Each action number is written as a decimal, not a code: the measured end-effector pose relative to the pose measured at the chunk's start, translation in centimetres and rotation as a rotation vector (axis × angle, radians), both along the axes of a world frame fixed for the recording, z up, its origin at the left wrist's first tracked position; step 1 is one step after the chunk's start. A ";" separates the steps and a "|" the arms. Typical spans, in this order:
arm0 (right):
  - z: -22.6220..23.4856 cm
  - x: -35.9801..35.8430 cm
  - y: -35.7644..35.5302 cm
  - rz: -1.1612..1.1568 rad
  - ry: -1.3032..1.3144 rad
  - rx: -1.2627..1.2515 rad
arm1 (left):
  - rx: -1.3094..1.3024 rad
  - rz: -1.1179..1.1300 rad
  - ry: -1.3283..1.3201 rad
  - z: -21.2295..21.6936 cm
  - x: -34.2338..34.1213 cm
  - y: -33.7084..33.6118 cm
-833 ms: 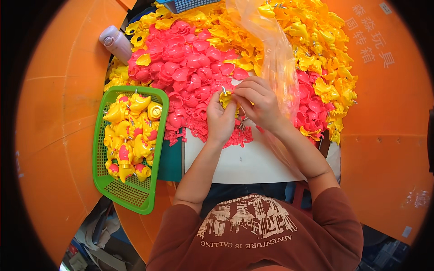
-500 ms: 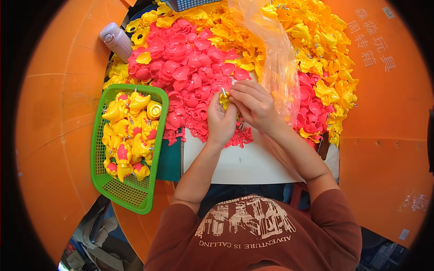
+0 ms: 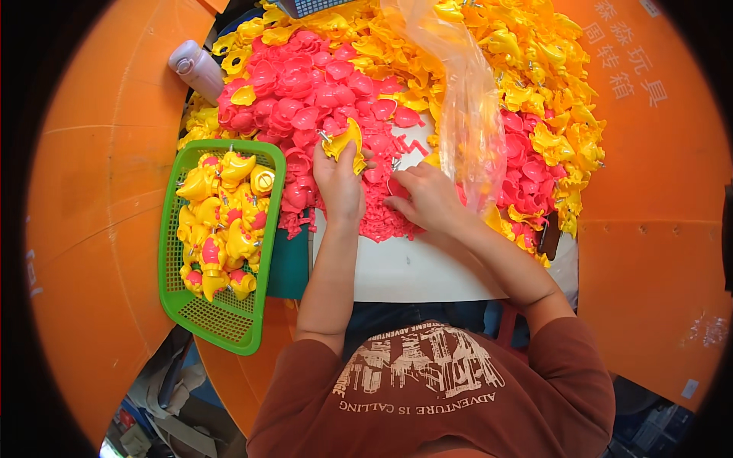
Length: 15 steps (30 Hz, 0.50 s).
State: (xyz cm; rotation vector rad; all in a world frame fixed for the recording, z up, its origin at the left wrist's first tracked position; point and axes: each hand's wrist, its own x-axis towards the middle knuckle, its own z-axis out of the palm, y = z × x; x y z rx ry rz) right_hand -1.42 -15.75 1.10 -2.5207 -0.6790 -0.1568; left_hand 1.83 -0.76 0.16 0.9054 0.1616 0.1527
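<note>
My left hand [image 3: 341, 187] is closed on a curved yellow plastic shell [image 3: 347, 141], raised over the pink parts. A small silvery metal pin sticks out from the shell's left side. My right hand [image 3: 429, 197] reaches into a heap of small pink plastic parts [image 3: 383, 220]. Its thumb stands apart from its bent fingers, and I make out nothing held between them. Just above those fingertips lies another silvery metal bit [image 3: 395, 163]. Larger pink shells [image 3: 294, 88] are piled behind my left hand.
On the left stands a green basket [image 3: 174, 298] holding several yellow-and-pink toy figures [image 3: 214, 252]. A pale bottle [image 3: 196, 67] is behind it. Yellow shells [image 3: 527, 46] spread across the back and right, with a clear plastic bag [image 3: 469, 114] between piles. Orange panels [image 3: 649, 290] flank the white board [image 3: 416, 275].
My hands, together around a yellow part before, have separated. The left has moved left, with the yellow shell now showing plainly; the right has lowered to the small pink parts.
</note>
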 end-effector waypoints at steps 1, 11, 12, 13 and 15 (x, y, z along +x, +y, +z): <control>-0.3 0.1 0.0 -0.008 0.100 -0.030 | -0.002 -0.004 -0.002 0.0 -0.1 -0.2; 2.7 0.6 -1.5 -0.245 0.771 1.237 | -0.184 -0.213 -0.067 1.2 -1.6 -2.3; 3.0 0.7 -1.4 -0.258 0.832 1.257 | -0.186 -0.217 -0.069 0.9 -1.7 -2.3; 3.1 0.7 -1.1 -0.260 0.829 1.257 | -0.190 -0.221 -0.089 0.3 -1.8 -2.3; 3.2 0.4 -0.3 -0.310 0.801 1.256 | -0.197 -0.218 -0.110 0.1 -1.7 -2.5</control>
